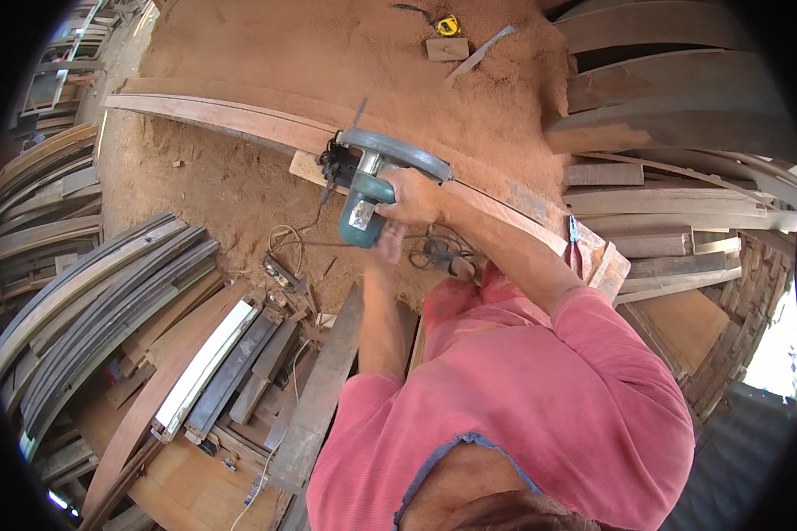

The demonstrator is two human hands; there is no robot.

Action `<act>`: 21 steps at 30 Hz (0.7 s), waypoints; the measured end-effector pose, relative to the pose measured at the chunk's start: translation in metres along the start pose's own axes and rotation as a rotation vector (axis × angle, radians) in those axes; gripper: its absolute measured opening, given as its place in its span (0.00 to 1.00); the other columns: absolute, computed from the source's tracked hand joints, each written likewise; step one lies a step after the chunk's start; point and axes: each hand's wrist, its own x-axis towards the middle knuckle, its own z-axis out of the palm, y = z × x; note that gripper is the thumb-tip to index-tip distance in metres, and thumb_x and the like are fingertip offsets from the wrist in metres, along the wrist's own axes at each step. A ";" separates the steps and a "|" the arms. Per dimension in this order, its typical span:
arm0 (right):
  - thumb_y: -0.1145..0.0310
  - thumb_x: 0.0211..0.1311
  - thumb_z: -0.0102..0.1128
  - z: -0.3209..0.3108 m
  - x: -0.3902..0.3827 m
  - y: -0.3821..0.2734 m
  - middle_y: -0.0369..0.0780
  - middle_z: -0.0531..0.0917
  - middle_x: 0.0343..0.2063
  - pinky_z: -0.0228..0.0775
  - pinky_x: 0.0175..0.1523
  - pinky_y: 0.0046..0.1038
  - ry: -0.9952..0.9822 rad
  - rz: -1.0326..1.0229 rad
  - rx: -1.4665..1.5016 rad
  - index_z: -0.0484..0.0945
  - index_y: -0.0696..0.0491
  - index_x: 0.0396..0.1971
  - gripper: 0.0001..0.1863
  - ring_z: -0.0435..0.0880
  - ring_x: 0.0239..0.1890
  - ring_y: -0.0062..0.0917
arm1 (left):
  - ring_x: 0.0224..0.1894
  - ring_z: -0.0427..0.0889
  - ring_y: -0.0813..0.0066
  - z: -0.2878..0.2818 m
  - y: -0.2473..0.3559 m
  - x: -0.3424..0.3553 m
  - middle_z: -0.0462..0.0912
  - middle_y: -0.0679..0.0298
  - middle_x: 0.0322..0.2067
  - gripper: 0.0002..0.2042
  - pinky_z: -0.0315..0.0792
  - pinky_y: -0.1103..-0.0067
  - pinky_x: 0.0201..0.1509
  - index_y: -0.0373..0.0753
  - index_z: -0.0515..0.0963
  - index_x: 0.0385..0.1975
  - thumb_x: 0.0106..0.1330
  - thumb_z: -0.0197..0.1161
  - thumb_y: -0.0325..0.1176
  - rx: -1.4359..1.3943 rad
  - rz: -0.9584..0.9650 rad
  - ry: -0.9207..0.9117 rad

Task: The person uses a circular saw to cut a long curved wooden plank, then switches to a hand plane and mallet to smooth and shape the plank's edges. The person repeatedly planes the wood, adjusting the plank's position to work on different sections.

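A teal circular saw (361, 217) with a grey blade guard rests on a long wooden plank (212, 112) in front of me. My right hand (412, 196) is closed round the saw's handle. Just below the saw's motor body, my left hand (388, 243) is blurred by motion, and its fingers cannot be made out clearly. A dark narrow line runs lengthwise along the plank on both sides of the saw. Close to my right forearm, pliers (575, 252) lie on the plank's near end.
Sawdust (345, 53) covers the ground. At the far side lie a yellow tape measure (448, 25), a small wood block (447, 50) and a thin strip (481, 55). Stacked boards (115, 301) stand left, more planks (664, 203) right. Cables (438, 243) trail near my feet.
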 end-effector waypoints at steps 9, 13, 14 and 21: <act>0.75 0.56 0.65 0.000 0.005 0.009 0.46 0.85 0.32 0.79 0.36 0.33 0.052 0.005 -0.019 0.80 0.62 0.43 0.14 0.87 0.27 0.29 | 0.33 0.77 0.75 0.062 -0.042 0.002 0.77 0.67 0.34 0.17 0.72 0.75 0.34 0.44 0.70 0.43 0.62 0.63 0.14 0.112 0.126 0.152; 0.71 0.54 0.68 0.006 0.016 0.014 0.52 0.84 0.36 0.78 0.45 0.38 0.074 -0.068 -0.088 0.80 0.61 0.45 0.18 0.87 0.36 0.40 | 0.27 0.77 0.74 0.062 -0.039 0.011 0.78 0.65 0.31 0.14 0.69 0.77 0.26 0.42 0.73 0.41 0.62 0.58 0.13 0.115 0.202 0.205; 0.71 0.53 0.68 0.006 0.020 0.016 0.53 0.84 0.37 0.77 0.47 0.39 0.091 -0.114 -0.132 0.81 0.61 0.45 0.19 0.87 0.39 0.42 | 0.25 0.77 0.75 0.063 -0.037 0.014 0.78 0.65 0.30 0.13 0.68 0.77 0.25 0.41 0.74 0.40 0.62 0.57 0.13 0.112 0.221 0.228; 0.69 0.53 0.68 0.014 0.054 0.000 0.54 0.84 0.40 0.75 0.53 0.40 0.055 -0.028 -0.057 0.81 0.61 0.43 0.18 0.85 0.45 0.46 | 0.27 0.79 0.76 0.070 0.005 0.026 0.78 0.66 0.32 0.14 0.69 0.78 0.25 0.45 0.70 0.37 0.62 0.58 0.13 0.114 0.243 0.205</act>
